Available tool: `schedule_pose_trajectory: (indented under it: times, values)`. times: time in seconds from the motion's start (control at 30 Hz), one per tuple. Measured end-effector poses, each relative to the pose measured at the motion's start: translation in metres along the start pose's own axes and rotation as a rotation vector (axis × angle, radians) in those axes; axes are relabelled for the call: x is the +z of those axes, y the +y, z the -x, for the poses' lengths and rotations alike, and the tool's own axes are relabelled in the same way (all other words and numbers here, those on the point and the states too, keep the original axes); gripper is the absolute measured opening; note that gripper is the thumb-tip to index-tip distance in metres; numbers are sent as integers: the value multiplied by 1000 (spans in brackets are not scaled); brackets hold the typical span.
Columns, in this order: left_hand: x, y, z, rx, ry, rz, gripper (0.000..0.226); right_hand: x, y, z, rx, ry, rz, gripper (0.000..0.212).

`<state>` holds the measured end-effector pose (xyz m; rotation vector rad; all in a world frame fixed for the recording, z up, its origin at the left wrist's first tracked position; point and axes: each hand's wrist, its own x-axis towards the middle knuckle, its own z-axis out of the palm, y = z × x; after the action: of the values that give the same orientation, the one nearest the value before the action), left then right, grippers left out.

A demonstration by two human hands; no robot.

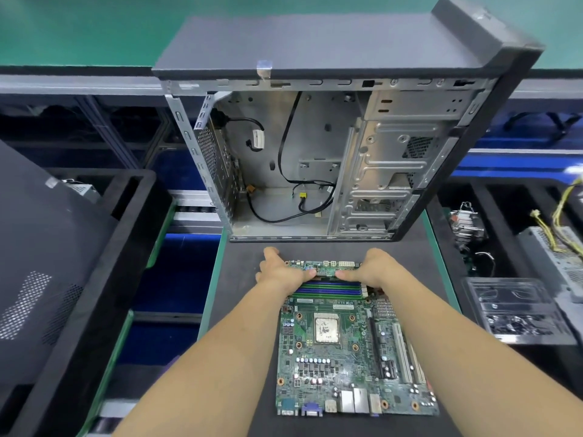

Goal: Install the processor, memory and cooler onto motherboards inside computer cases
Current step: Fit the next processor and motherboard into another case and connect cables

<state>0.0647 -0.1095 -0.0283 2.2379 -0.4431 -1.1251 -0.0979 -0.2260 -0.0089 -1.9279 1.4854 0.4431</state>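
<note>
Pressing thumbs: left hand (pixel 279 272) & right hand (pixel 370 269) grasp motherboard (pixel 353 351) far edge at RAM; stiff, fragile, hold by edges.

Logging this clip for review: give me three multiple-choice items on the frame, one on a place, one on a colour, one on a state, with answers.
1. Where does the motherboard lie?
A. inside the case
B. on the dark mat before the open case
C. in the right-hand tray

2. What colour are the memory slots?
A. red
B. white
C. blue and green

3. The processor socket is:
A. under a cooler
B. uncovered, metal top showing
C. hidden by a hand

Answers: B, the case stands empty behind it; C, the strips show it; B, no cooler is mounted.
</note>
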Motion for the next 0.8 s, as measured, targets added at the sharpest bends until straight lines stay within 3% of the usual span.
schedule_pose_trajectory:
  times: [0.17, 0.27, 0.4, 0.47, 0.8]
  values:
    - [-5, 3, 8, 18, -63, -44, 94, 0, 1, 4, -14, 6, -41, 64]
    - [-5, -1, 11, 54, -2, -119, 90, 2, 5, 7, -14, 38, -64, 68]
    - [-8, 2, 12, 2, -70, -6, 100, -4, 2, 6, -7, -43, -136, 64]
    - [-9, 1, 11, -4, -79, 20, 100, -5, -1, 6, 4, -50, -121, 73]
    - [-2, 4, -2, -63, -40, 1, 86, -4, -9, 2, 70, -75, -18, 74]
